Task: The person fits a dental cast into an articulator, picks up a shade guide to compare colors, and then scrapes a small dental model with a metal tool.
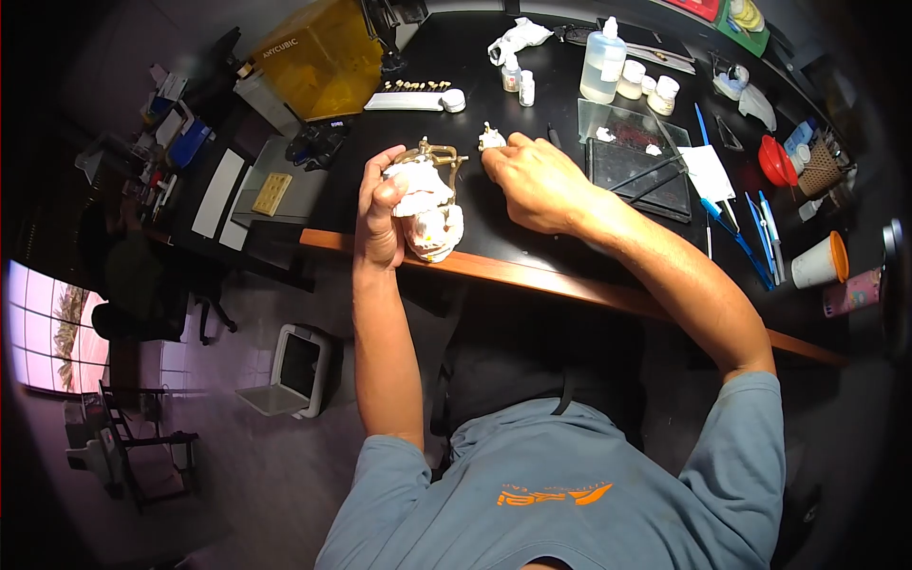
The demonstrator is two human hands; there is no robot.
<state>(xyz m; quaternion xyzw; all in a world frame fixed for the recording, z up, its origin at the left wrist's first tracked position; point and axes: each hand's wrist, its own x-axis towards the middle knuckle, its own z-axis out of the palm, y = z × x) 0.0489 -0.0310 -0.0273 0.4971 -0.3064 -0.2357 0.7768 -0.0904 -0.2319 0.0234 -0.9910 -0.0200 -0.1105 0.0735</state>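
Observation:
A white plaster dental model on a brass-coloured hinged frame is gripped in my left hand, above the table's wooden front edge. My fingers wrap its left side, with the thumb across the front. To the right, my right hand is over the black table with its fingers curled together. Just beyond its fingertips is a small white piece with metallic bits; whether the fingers touch or pinch it is hard to tell. A dark pen-like tool lies beside the knuckles.
Behind are a shade guide, small bottles and a large clear bottle. At right are a glass plate, a black slab, blue-handled tools, a red bowl and a cup.

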